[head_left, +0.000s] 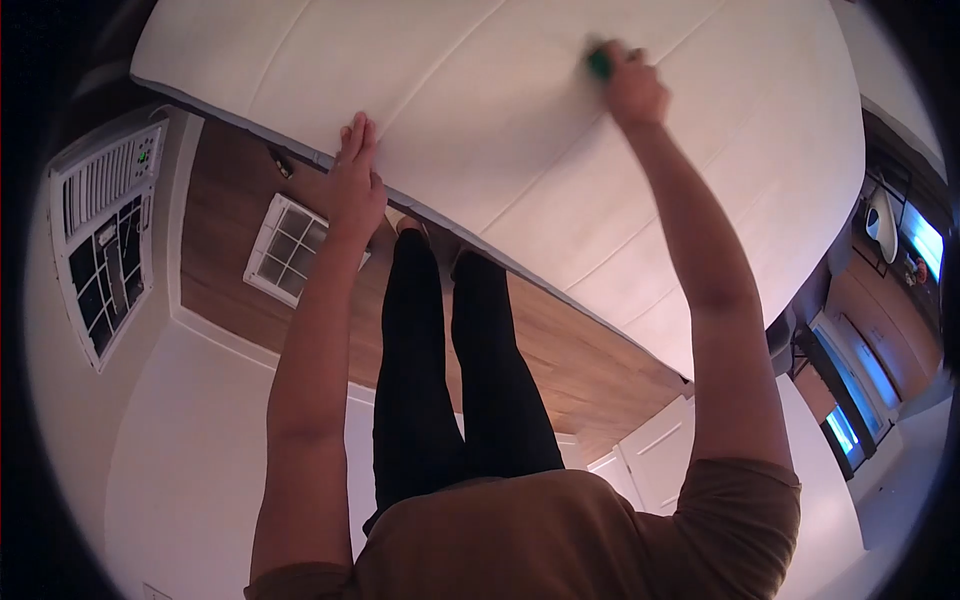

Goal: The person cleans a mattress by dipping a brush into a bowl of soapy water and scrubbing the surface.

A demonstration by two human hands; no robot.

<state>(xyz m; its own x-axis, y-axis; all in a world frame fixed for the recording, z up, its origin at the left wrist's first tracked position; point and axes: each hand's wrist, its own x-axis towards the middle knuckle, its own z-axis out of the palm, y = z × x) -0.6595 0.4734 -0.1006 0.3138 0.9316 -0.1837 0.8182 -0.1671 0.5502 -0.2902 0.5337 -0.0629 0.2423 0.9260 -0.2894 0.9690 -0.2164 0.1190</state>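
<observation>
A large white padded surface with stitched lines, like a mattress [480,120], fills the upper part of the head view and has a grey lower edge. My right hand [637,92] is closed around a small green object [600,62] against this surface; motion blurs it, and it may be a brush. Near the mattress's left edge, my left hand [357,185] lies with its fingers stretched out on the white fabric, holding nothing.
On the wooden floor [225,200] lie a white grid-like frame [285,248] and a small dark item [281,163]. A white vented unit [108,240] stands at the left wall. Lit screens or windows [922,240] and furniture show at the right.
</observation>
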